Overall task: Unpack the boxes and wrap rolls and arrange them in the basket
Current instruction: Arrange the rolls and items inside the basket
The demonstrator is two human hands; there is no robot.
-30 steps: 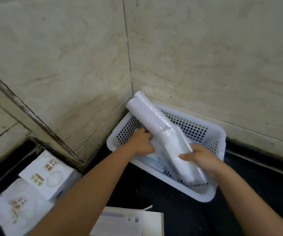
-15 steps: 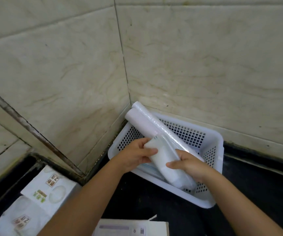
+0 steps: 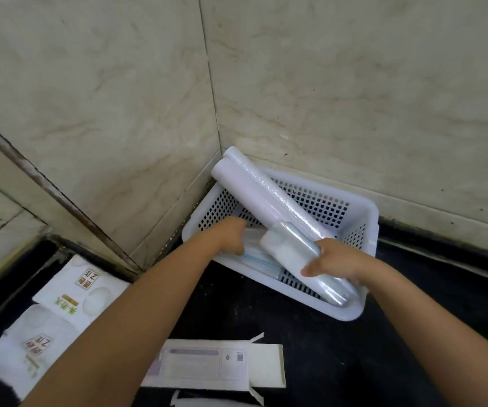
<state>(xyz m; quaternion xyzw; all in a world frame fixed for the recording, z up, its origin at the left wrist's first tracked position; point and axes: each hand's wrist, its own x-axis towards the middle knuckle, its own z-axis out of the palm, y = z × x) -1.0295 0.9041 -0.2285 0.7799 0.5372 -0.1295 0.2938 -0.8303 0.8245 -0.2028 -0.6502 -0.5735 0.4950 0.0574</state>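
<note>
Item: white perforated basket [image 3: 339, 201], set on the dark counter [image 3: 413, 289] in the tiled corner. Contents: long wrap roll [image 3: 254, 189], propped diagonally with its far end over the basket's back corner; shorter wrap roll [image 3: 292, 254], now lower than half a second ago, its near end down by the front wall. My right hand [image 3: 333, 259] is clasped around this shorter roll; my left hand [image 3: 231, 233] has come off it and reaches inside the basket by the flat blue-edged packets [image 3: 259, 257], fingers hidden, so I cannot tell whether it holds anything. Judgement: the roll is nearly seated, placement almost done. Outside: opened box [image 3: 216, 365], two printed packs [image 3: 81, 292], the lower pack blurred and partly cut off by my arm.
</note>
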